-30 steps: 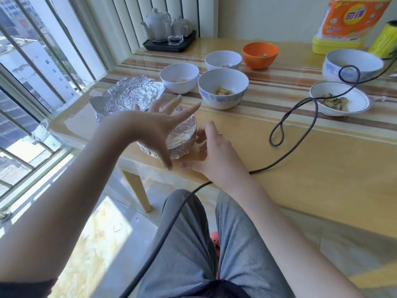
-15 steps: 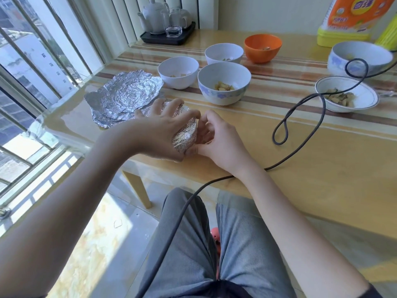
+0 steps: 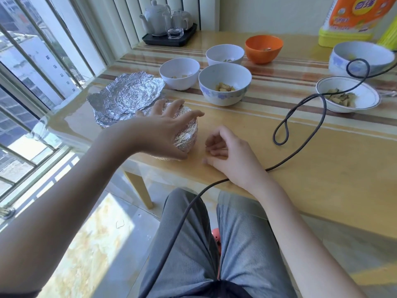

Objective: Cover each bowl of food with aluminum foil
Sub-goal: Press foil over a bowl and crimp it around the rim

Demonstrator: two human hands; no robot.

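Observation:
A bowl wrapped in aluminum foil (image 3: 187, 134) stands near the table's front edge. My left hand (image 3: 163, 130) cups it from the left, fingers over the top and thumb low on the near side. My right hand (image 3: 228, 154) rests on the table just right of the bowl, apart from it, fingers loosely curled and holding nothing. A stack of crinkled foil sheets (image 3: 124, 96) lies behind and to the left. Uncovered bowls with food sit further back: a blue-patterned bowl (image 3: 224, 94), two white bowls (image 3: 179, 79) (image 3: 224, 53), an orange bowl (image 3: 263, 51).
At the right stand a shallow white bowl (image 3: 365, 100) with food and a larger patterned bowl (image 3: 341, 59). A dark cable (image 3: 300, 151) loops across the table down to my lap. A tea set on a black tray (image 3: 169, 37) and a detergent bottle (image 3: 352, 18) stand at the back.
My left hand came down from spread above the bowl and now cups it. My right hand has drawn away from the bowl's side and rests on the table.

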